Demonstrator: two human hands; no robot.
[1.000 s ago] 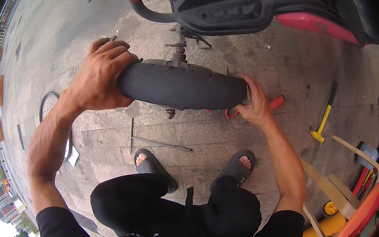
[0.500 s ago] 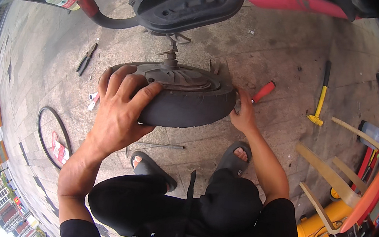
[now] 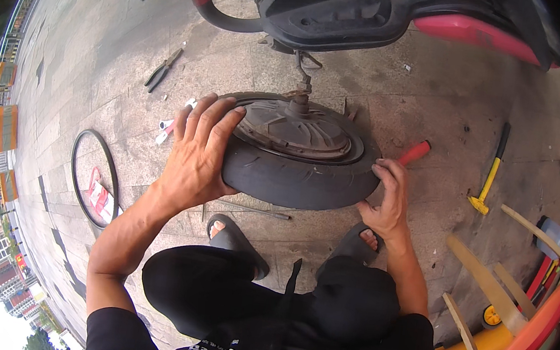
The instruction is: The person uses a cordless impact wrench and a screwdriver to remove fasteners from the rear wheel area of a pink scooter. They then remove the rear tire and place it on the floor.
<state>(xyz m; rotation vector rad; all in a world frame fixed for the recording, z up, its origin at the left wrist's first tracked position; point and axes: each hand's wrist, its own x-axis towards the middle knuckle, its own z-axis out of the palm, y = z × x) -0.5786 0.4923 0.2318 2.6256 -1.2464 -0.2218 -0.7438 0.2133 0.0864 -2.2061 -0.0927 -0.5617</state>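
Note:
A hub-motor wheel with a black tyre (image 3: pixel 300 184) lies tilted in front of me, its grey metal hub (image 3: pixel 293 127) facing up. From the axle, a cable (image 3: pixel 304 73) runs up to the scooter's black swingarm (image 3: pixel 334 15). My left hand (image 3: pixel 198 147) grips the tyre's left side, fingers over the top edge and thumb below. At the right side, my right hand (image 3: pixel 389 197) holds the tyre between fingers and thumb. The wheel's underside is hidden.
Pliers (image 3: pixel 164 70) and a thin black tyre ring (image 3: pixel 75 162) lie on the left paving. A red-handled screwdriver (image 3: pixel 414 152) and a yellow hammer (image 3: pixel 489 180) lie right. A small stool with wooden legs (image 3: pixel 488 274) lies tipped over. A metal rod (image 3: pixel 255 210) is near my feet.
My right hand has shifted toward the tyre's near right side, with its fingers now curled over the edge. The wheel shows more of its hub face. The whole view has swung, moving things rightward.

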